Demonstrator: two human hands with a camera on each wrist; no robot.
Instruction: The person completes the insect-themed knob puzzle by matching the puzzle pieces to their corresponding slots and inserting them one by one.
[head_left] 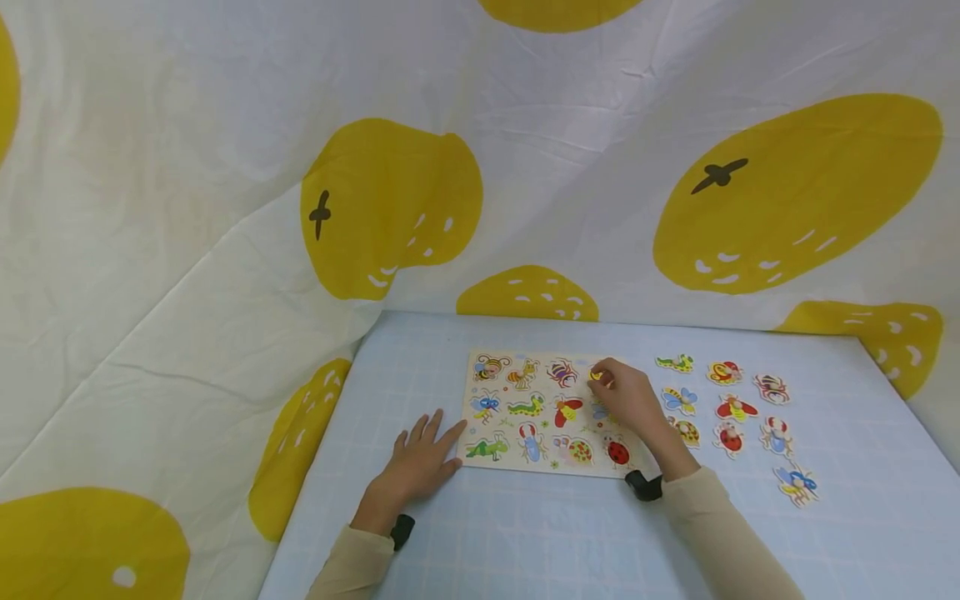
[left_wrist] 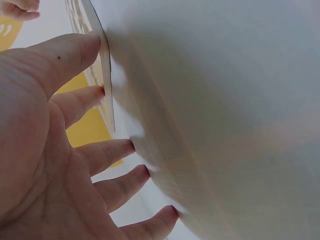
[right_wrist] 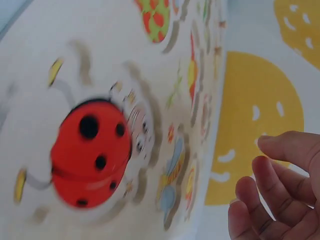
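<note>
A pale puzzle board [head_left: 588, 472] printed with insects lies flat on the table. My left hand [head_left: 416, 467] rests with spread, straight fingers at its left edge. In the left wrist view the thumb [left_wrist: 80, 50] and index finger meet the edge of the board [left_wrist: 106, 75], and the other fingertips touch the tabletop. My right hand [head_left: 626, 396] is over the board's top right corner, beside a yellow snail picture [head_left: 596, 375]. Its fingers [right_wrist: 265, 185] are loosely bent, with nothing visible between thumb and index finger. A red ladybug picture [right_wrist: 92, 150] shows large on the board.
Right of the board lie several loose insect pieces, among them a caterpillar [head_left: 677, 363], a snail [head_left: 725, 372], a spider [head_left: 771, 388], a moth [head_left: 736, 407] and a mosquito [head_left: 797, 484]. A white cloth [head_left: 555, 208] with yellow fruit shapes hangs behind and at the left.
</note>
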